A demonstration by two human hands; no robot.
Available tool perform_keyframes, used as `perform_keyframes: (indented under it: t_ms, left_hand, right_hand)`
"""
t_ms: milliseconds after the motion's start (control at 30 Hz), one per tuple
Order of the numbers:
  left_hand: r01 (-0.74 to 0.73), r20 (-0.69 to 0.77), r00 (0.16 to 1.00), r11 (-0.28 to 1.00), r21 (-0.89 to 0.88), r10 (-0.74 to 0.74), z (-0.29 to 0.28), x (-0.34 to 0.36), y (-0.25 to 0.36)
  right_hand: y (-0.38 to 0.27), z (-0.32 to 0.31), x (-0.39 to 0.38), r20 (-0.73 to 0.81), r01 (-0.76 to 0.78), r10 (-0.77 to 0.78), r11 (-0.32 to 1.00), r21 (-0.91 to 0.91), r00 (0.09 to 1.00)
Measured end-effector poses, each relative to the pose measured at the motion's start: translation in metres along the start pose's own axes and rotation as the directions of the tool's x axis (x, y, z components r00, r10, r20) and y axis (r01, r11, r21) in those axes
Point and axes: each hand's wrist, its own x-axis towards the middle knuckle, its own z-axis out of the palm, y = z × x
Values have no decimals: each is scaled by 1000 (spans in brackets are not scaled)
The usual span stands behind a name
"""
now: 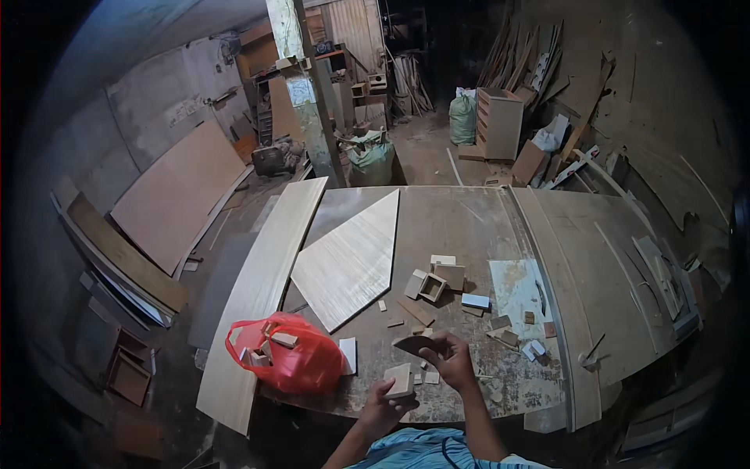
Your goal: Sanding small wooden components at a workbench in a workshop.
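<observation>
My left hand (378, 411) grips a small pale wooden block (399, 381) above the near edge of the worktable (469, 399). Just to its right and a little farther off, my right hand (453, 361) pinches a thin, dark half-round piece (412, 344); its material is hard to make out. The two held things are apart. Small wood offcuts (431, 377) lie on the table between my hands. Left of my hands sits a red plastic bag (301, 371), open at the top, with wood pieces inside.
A small open wooden box (431, 287) stands among loose blocks beyond my hands. To the left lie a pale angular panel (348, 262) and a long board (266, 289). Wood scraps (508, 336) and a white-stained patch are on the right. A post (305, 94) rises behind the table.
</observation>
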Motion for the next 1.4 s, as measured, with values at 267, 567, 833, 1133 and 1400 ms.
perform_keyframes:
  t_ms: [267, 567, 833, 1133, 1400]
  left_hand:
    - [44, 331, 942, 998, 43, -56, -16, 0, -10]
    - [-342, 210, 933, 537, 771, 293, 6, -14, -5]
    - [-467, 331, 871, 402, 788, 362, 7, -13, -1]
    - [-530, 431, 805, 169, 831, 408, 21, -27, 16]
    - [-531, 467, 810, 105, 841, 355, 22, -27, 15]
  right_hand:
    - [-27, -4, -24, 133, 107, -131, 979, 176, 982]
    - [-90, -31, -12, -246, 154, -135, 986, 61, 960]
    - [-100, 6, -45, -217, 38, -17, 995, 94, 976]
    - [-73, -15, -44, -204, -11, 7, 1000, -17, 979]
    - [-64, -10, -40, -66, -24, 3, 946, -323, 998]
